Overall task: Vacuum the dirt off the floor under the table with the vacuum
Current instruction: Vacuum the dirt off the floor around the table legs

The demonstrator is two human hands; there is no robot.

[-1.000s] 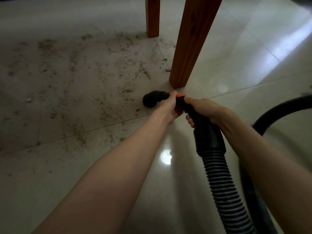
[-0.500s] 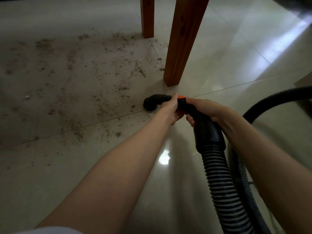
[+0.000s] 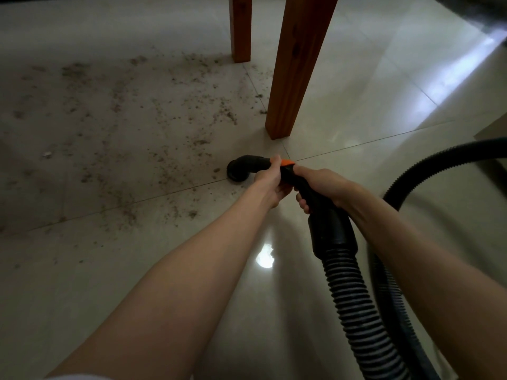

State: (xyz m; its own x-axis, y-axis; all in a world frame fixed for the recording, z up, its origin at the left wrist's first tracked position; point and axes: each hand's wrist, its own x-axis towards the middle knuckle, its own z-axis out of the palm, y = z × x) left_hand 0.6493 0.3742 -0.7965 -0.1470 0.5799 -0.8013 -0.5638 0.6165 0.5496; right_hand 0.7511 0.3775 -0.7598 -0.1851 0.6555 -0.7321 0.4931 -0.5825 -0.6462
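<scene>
Vacuum nozzle (image 3: 240, 170) — gripped by left hand (image 3: 270, 179) and right hand (image 3: 319, 185), left leading; dirt (image 3: 153, 138) lies left and ahead, nozzle mouth at its near edge.

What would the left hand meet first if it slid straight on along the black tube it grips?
Probably the nozzle, which bends down to the floor just ahead of the left hand; beyond it lies dirt.

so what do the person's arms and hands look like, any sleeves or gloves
Both forearms are bare. The left hand and right hand have no gloves, rings or watch visible. A sliver of pale fabric, perhaps a sleeve edge, shows at the bottom edge by the left arm.
</scene>
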